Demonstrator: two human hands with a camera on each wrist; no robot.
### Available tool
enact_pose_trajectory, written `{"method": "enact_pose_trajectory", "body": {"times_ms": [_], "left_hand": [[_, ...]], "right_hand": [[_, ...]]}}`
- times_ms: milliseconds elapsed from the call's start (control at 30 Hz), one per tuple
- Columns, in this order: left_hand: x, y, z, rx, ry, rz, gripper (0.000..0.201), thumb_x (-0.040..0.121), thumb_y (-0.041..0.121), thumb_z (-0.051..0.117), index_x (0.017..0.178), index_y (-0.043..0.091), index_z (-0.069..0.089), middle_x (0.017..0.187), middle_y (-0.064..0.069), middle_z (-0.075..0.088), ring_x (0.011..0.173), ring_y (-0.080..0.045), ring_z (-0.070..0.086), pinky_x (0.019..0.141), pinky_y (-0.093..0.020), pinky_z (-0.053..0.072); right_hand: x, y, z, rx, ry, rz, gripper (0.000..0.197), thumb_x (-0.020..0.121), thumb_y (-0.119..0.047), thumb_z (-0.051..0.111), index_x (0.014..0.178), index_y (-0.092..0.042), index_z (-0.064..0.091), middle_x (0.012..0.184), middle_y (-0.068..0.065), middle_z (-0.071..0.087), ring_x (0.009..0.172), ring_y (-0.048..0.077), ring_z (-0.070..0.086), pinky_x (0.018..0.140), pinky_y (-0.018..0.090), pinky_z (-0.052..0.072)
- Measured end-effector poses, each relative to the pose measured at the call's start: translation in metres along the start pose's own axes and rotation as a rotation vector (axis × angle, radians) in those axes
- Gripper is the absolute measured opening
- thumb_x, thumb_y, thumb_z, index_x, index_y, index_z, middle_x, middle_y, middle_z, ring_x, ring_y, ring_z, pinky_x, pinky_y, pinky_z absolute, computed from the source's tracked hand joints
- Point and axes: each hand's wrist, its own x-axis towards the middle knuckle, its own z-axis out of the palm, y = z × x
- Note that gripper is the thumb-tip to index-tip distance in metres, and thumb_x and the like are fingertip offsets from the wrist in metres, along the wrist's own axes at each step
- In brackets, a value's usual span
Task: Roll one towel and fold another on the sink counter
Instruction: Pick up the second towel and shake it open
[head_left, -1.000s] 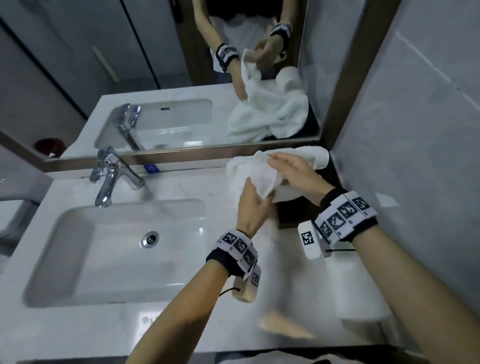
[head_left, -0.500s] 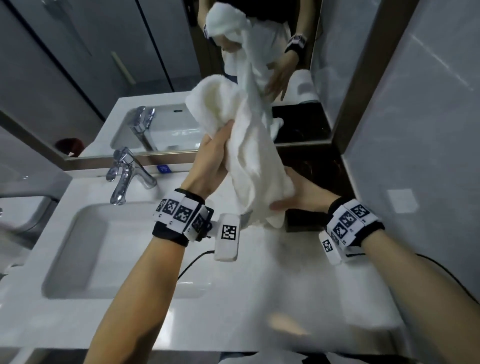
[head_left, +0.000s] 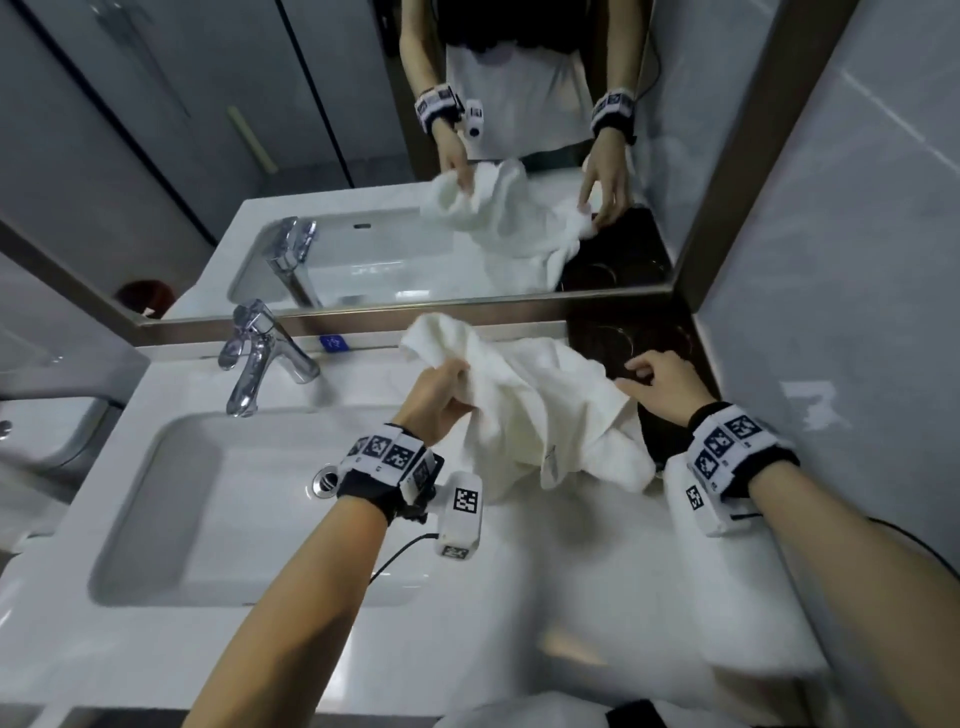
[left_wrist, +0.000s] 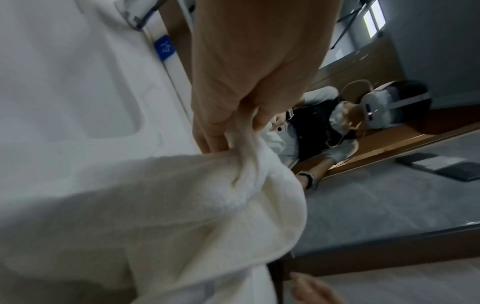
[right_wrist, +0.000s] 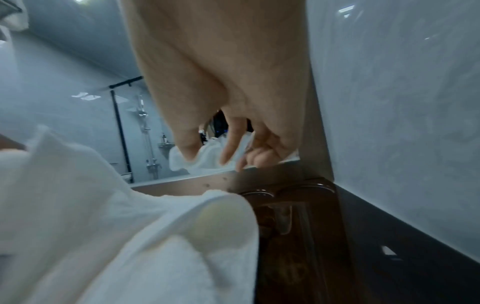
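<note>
A crumpled white towel (head_left: 540, 415) lies on the white counter (head_left: 545, 571) between the sink and a dark tray; it is also seen in the left wrist view (left_wrist: 155, 205) and the right wrist view (right_wrist: 91, 205). My left hand (head_left: 457, 384) grips its upper left part, with a fold bunched between thumb and fingers (left_wrist: 207, 139). My right hand (head_left: 641, 371) hovers at the towel's right edge over the tray, its fingers (right_wrist: 228, 148) loosely curled and holding nothing. I cannot make out a second towel.
The sink basin (head_left: 208, 519) and chrome faucet (head_left: 254, 358) are to the left. A dark tray (head_left: 670, 338) with glasses fills the back right corner against the grey wall (head_left: 831, 312). The mirror (head_left: 363, 156) runs along the back. A small blurred tan thing (head_left: 571, 644) lies near the counter's front.
The towel, lifted high by my left hand half a second ago, has come down onto the counter. My right hand has let go of its lower end and moved back over the tray.
</note>
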Motion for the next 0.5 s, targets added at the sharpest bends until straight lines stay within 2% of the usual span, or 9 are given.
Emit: {"method": "enact_pose_trajectory", "body": {"times_ms": [67, 133, 200, 267, 300, 367, 400, 433, 500], "left_hand": [[0.007, -0.016, 0.001, 0.036, 0.049, -0.079, 0.025, 0.094, 0.009, 0.037, 0.112, -0.004, 0.049, 0.095, -0.017, 0.054, 0.081, -0.025, 0.057, 0.065, -0.034, 0.049], [0.013, -0.023, 0.002, 0.063, 0.087, -0.111, 0.038, 0.096, 0.011, 0.037, 0.130, -0.008, 0.038, 0.104, -0.019, 0.050, 0.085, -0.027, 0.054, 0.061, -0.034, 0.046], [0.015, -0.022, 0.004, 0.076, 0.096, -0.098, 0.048, 0.097, 0.011, 0.037, 0.141, -0.002, 0.023, 0.110, -0.018, 0.048, 0.083, -0.025, 0.055, 0.059, -0.033, 0.047], [0.015, -0.015, 0.005, 0.080, 0.057, -0.040, 0.052, 0.096, 0.006, 0.037, 0.143, 0.009, 0.014, 0.114, -0.017, 0.049, 0.085, -0.025, 0.057, 0.062, -0.036, 0.052], [0.013, -0.012, 0.004, 0.088, 0.016, -0.002, 0.054, 0.095, 0.003, 0.036, 0.143, 0.014, 0.013, 0.117, -0.018, 0.050, 0.090, -0.027, 0.058, 0.067, -0.039, 0.053], [0.008, -0.004, 0.002, 0.106, -0.070, 0.057, 0.056, 0.093, -0.001, 0.038, 0.141, 0.020, 0.016, 0.122, -0.017, 0.052, 0.099, -0.030, 0.057, 0.075, -0.044, 0.053], [0.006, -0.001, 0.000, 0.127, -0.085, 0.081, 0.055, 0.092, -0.003, 0.039, 0.139, 0.019, 0.021, 0.121, -0.015, 0.053, 0.100, -0.029, 0.058, 0.076, -0.044, 0.054], [0.006, 0.002, -0.003, 0.162, -0.074, 0.101, 0.052, 0.090, -0.004, 0.042, 0.137, 0.015, 0.030, 0.118, -0.014, 0.056, 0.099, -0.028, 0.059, 0.075, -0.041, 0.054], [0.011, 0.010, -0.010, 0.233, 0.018, 0.138, 0.042, 0.086, -0.002, 0.048, 0.127, 0.006, 0.048, 0.115, -0.015, 0.062, 0.101, -0.029, 0.060, 0.077, -0.036, 0.052]], "right_hand": [[-0.007, -0.005, 0.008, 0.080, 0.102, -0.102, 0.031, 0.081, -0.038, 0.067, 0.103, -0.016, 0.066, 0.105, 0.004, 0.060, 0.098, 0.020, 0.057, 0.092, 0.038, 0.047], [-0.019, -0.019, 0.019, 0.157, -0.057, -0.164, 0.039, 0.072, -0.052, 0.070, 0.095, -0.021, 0.068, 0.095, -0.006, 0.058, 0.082, 0.006, 0.054, 0.079, 0.027, 0.046], [-0.029, -0.035, 0.037, 0.086, -0.223, -0.173, 0.062, 0.061, -0.069, 0.067, 0.104, -0.025, 0.063, 0.100, -0.010, 0.056, 0.086, 0.002, 0.052, 0.078, 0.024, 0.044], [-0.031, -0.045, 0.057, -0.055, -0.230, -0.183, 0.070, 0.059, -0.073, 0.063, 0.108, -0.024, 0.057, 0.102, -0.010, 0.049, 0.095, 0.009, 0.047, 0.083, 0.029, 0.044], [-0.030, -0.050, 0.065, -0.101, -0.190, -0.192, 0.059, 0.063, -0.068, 0.064, 0.099, -0.022, 0.055, 0.097, -0.009, 0.046, 0.094, 0.013, 0.044, 0.080, 0.031, 0.043], [-0.028, -0.057, 0.073, -0.082, -0.096, -0.195, 0.031, 0.077, -0.044, 0.063, 0.072, -0.019, 0.045, 0.084, -0.004, 0.041, 0.085, 0.020, 0.044, 0.071, 0.035, 0.040], [-0.025, -0.058, 0.074, -0.045, -0.075, -0.192, 0.032, 0.082, -0.031, 0.059, 0.064, -0.017, 0.038, 0.077, -0.002, 0.040, 0.078, 0.023, 0.045, 0.068, 0.035, 0.039], [-0.022, -0.058, 0.073, 0.006, -0.069, -0.190, 0.033, 0.087, -0.023, 0.054, 0.062, -0.015, 0.034, 0.070, -0.001, 0.039, 0.072, 0.024, 0.045, 0.065, 0.035, 0.037], [-0.016, -0.057, 0.063, 0.164, -0.094, -0.181, 0.027, 0.094, -0.017, 0.047, 0.068, -0.016, 0.039, 0.065, -0.003, 0.042, 0.070, 0.022, 0.046, 0.062, 0.033, 0.035]]}}
